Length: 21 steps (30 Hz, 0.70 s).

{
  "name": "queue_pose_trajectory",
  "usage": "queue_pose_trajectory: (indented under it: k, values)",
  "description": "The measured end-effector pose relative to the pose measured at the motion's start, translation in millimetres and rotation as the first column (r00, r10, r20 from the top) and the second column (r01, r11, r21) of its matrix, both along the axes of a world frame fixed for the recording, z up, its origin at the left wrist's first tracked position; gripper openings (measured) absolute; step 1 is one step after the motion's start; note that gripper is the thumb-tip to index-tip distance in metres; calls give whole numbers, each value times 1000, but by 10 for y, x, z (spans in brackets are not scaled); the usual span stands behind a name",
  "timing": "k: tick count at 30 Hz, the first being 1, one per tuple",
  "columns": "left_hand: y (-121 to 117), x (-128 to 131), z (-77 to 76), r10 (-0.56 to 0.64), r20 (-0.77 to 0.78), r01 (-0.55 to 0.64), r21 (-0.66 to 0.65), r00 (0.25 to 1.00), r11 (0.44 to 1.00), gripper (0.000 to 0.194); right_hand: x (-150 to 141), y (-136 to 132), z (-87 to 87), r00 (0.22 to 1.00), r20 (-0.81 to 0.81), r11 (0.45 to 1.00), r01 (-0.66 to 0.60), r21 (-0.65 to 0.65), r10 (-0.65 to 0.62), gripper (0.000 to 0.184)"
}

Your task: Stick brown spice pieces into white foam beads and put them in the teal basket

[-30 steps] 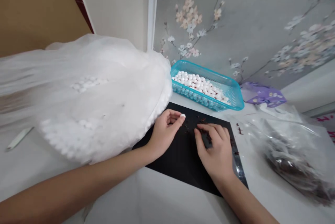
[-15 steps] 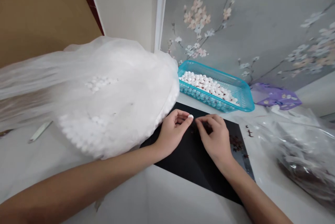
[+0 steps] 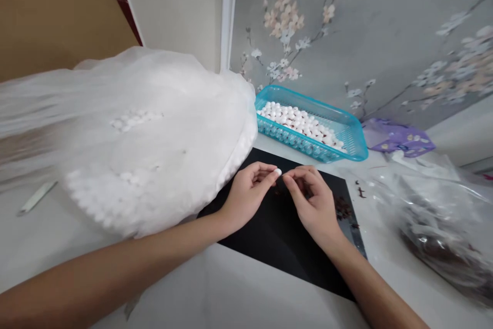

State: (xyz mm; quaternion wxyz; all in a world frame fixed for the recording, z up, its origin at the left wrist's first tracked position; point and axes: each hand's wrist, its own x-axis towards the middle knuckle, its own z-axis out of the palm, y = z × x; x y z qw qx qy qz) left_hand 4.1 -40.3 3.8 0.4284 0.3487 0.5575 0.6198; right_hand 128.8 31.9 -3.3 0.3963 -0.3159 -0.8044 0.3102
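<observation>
Between the thumb and forefinger of my left hand is a small white ball. My right hand is pinched just to the right of the ball, its fingertips close to it; whatever those fingertips hold is too small to make out. Both hands are above a black board. Small dark brown pieces lie on the board beside my right hand, partly hidden by it. A large white translucent bag of white balls bulges to the left of my left hand.
A blue plastic basket behind the board contains many white balls with brown bits. To the right are a purple patterned packet and a clear plastic bag with dark contents. A pale flat strip lies at the far left.
My right hand's fingertips have come nearer to the white ball in my left hand. The whole view has shifted slightly, so the surroundings appear further left.
</observation>
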Motion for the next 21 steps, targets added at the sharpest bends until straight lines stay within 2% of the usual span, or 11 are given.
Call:
queue_pose_trajectory:
  k: [8, 21]
  values:
    - [13, -15, 11, -19, 64, 19, 9, 998, 1000, 20, 24, -3, -9, 1000, -5, 1000, 22, 8, -22, 10]
    - [12, -21, -3, -69, 80, 66, 37, 994, 997, 19, 44, 20, -44, 1000, -22, 1000, 18, -15, -18, 12]
